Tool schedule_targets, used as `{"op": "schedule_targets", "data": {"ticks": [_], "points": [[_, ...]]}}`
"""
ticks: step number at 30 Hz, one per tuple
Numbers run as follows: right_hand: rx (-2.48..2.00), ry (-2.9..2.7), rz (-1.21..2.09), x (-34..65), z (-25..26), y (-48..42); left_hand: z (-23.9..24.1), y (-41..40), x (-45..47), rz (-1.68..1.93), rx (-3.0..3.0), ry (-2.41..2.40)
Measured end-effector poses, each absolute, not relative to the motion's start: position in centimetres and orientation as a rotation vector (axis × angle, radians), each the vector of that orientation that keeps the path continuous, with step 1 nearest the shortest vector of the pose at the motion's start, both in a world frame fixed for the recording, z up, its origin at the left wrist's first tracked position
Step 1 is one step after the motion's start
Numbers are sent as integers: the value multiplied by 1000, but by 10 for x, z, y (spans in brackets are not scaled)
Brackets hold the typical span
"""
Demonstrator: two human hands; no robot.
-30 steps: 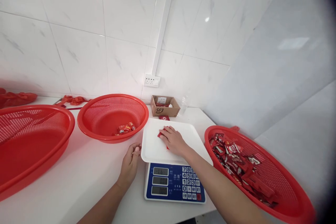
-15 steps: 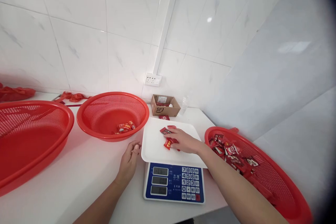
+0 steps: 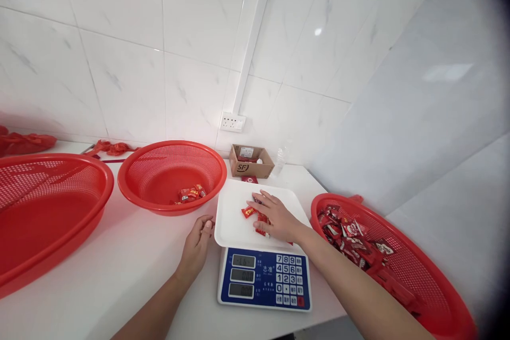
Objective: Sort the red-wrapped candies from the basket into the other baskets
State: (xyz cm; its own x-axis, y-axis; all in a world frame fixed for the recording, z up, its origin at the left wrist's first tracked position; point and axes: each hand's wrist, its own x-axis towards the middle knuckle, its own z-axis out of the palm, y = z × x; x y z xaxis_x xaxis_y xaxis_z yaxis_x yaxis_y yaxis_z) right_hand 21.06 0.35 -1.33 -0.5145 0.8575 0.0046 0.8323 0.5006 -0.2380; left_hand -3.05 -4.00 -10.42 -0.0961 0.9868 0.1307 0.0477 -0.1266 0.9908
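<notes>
On the white tray (image 3: 231, 228) of a digital scale (image 3: 263, 279), several small red wrapped packets (image 3: 262, 224) lie beneath and around my right hand (image 3: 278, 218). That hand is palm down with its fingers spread over the packets, partly hiding them. Beside the tray's left edge is my left hand (image 3: 198, 239), its fingers curled in and the thumb against them. A bit of red shows at its fingertips, too small to name. The scale's blue panel carries number keys and displays.
Red packets (image 3: 353, 228) fill part of a basket (image 3: 430, 287) at right. Another red basket (image 3: 133, 191) with some packets (image 3: 192, 193) stands left of the tray, a further red basket (image 3: 51, 247) beyond it. Behind the tray are a cardboard box (image 3: 255, 170) and a clear plastic item (image 3: 280, 158).
My right hand has shifted slightly right and its fingers have spread. The packets beneath it lie in a different arrangement. My left hand stays by the tray edge.
</notes>
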Motion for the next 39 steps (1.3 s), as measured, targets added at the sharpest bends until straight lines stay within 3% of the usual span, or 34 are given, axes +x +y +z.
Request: {"op": "schedule_targets", "data": {"ticks": [5, 15, 23, 29, 39], "points": [[-1381, -2529, 290, 203, -30, 7, -104, -41, -30, 1354, 1294, 1234], [-1825, -2036, 160, 176, -39, 27, -102, -40, -31, 1340, 1265, 1243], [-1579, -2434, 302, 212, -13, 9, -98, -41, -29, 1327, 1250, 1226], [-1393, -2667, 150, 218, -29, 7, -100, -42, -27, 1311, 1263, 1201], [-1808, -2150, -46, 184, -39, 26, -99, -40, -29, 1327, 1245, 1222]]}}
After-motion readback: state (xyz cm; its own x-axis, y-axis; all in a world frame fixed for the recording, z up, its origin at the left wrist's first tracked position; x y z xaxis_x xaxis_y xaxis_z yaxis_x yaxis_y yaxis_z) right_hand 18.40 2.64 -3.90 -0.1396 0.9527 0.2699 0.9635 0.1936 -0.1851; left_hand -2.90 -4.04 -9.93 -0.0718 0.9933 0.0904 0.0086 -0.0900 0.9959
